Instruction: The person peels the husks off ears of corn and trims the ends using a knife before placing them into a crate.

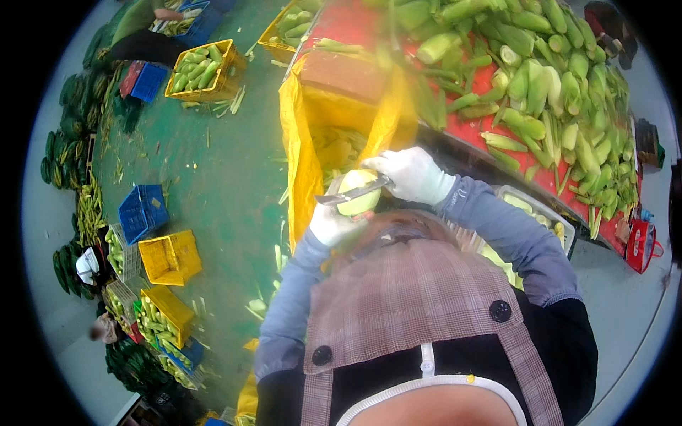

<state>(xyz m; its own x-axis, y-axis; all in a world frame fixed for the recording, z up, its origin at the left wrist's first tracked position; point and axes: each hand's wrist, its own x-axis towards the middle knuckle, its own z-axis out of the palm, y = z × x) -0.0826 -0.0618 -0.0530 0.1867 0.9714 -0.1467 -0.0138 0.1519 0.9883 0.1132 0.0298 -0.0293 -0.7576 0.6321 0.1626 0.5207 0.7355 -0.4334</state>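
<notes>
My left hand (331,219), in a white glove, grips a pale green ear of corn (356,205). In my right hand (407,171), also gloved in white, is a knife (351,195) whose blade lies across the ear. Just beyond both hands a yellow bag (302,170) stands open, with husk pieces (338,146) inside. Many ears of corn in green husks (533,85) are heaped on the red tabletop (474,127) ahead and to the right. The far side of the held ear is hidden.
A tray (567,229) of pale ears is by my right forearm. Yellow crates (170,257) and a blue crate (143,212) are on the green floor at left, with scattered husk scraps (237,101). Other people (144,32) are at the upper left, left edge and upper right.
</notes>
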